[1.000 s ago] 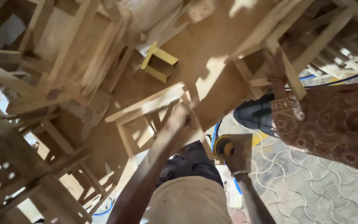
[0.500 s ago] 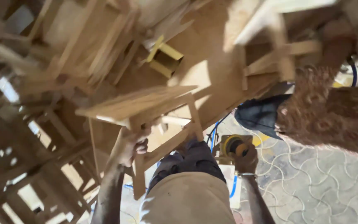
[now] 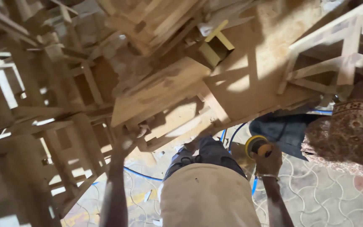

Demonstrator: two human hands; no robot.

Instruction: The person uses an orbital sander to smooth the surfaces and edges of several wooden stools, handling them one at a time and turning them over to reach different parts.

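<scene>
Overhead, pale unfinished wooden stool (image 3: 160, 90) tilted, left hand (image 3: 127, 141) clamped on its frame; right hand (image 3: 269, 159) wrapped around yellow sander (image 3: 255, 145).

Left arm extended toward 11 o'clock, left hand (image 3: 127, 141) curled in grip. Right hand (image 3: 269, 160) at 2 o'clock, fingers wrapped closed, wrist straight.
</scene>
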